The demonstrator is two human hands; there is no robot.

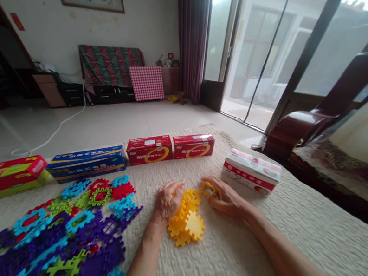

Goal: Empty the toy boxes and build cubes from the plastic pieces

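The yellow pile lies on the cloth before you; your left hand curls against it, whether gripping I cannot tell; your right hand pinches a yellow ring near the white box; mixed pieces spread to your left

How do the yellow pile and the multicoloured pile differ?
The yellow pile is one colour; the multicoloured pile mixes purple, blue, green and red. The yellow pile is small; the multicoloured pile spreads wide. The left hand touches the yellow pile; the multicoloured pile lies untouched. Both consist of notched pieces.
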